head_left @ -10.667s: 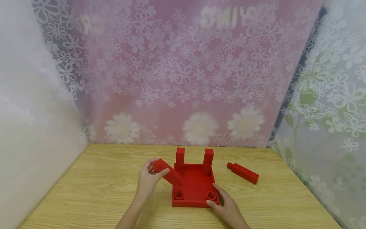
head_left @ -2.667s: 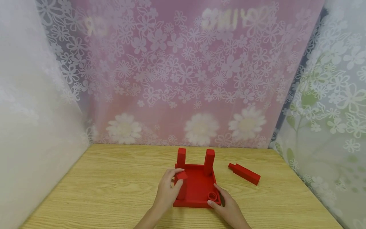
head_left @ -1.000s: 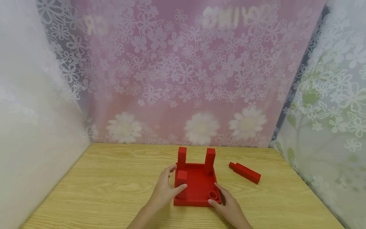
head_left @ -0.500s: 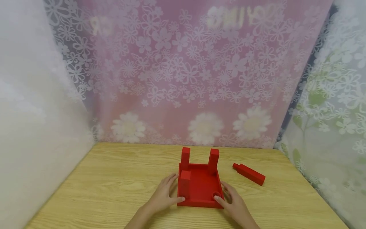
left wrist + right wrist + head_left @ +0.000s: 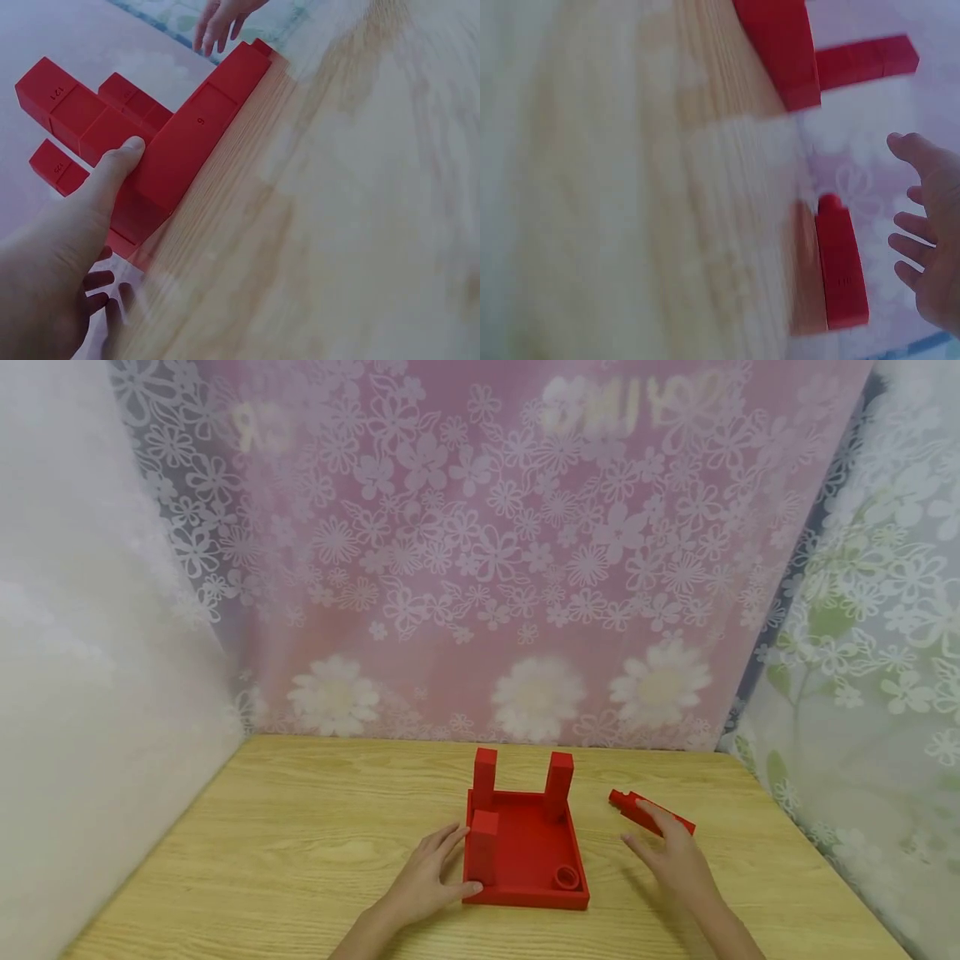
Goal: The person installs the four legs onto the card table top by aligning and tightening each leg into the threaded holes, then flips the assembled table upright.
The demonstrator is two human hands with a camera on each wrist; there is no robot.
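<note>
A shallow red square base (image 5: 528,895) with raised walls lies on the table, like an upturned small tabletop. Three red square posts stand up from it: the near-left post (image 5: 483,852), the far-left post (image 5: 485,772) and the far-right post (image 5: 558,781). At its near-right corner is a bare round socket (image 5: 566,877). My left hand (image 5: 423,877) holds the near-left corner, thumb on the front and index finger at the left wall. My right hand (image 5: 675,860) hovers with spread fingers over the loose red post (image 5: 843,270), apart from it in the right wrist view.
The wood-grain table (image 5: 330,810) stretches around the base. Behind it hangs a pink floral curtain (image 5: 480,568). Pale sheets flank both sides, a white sheet (image 5: 112,652) at left and a flowered sheet (image 5: 870,693) at right.
Earlier my left hand stood the near-left post in its socket, then let go and slid down to the base's corner. My right hand has left the near-right corner and moved right to the loose post.
</note>
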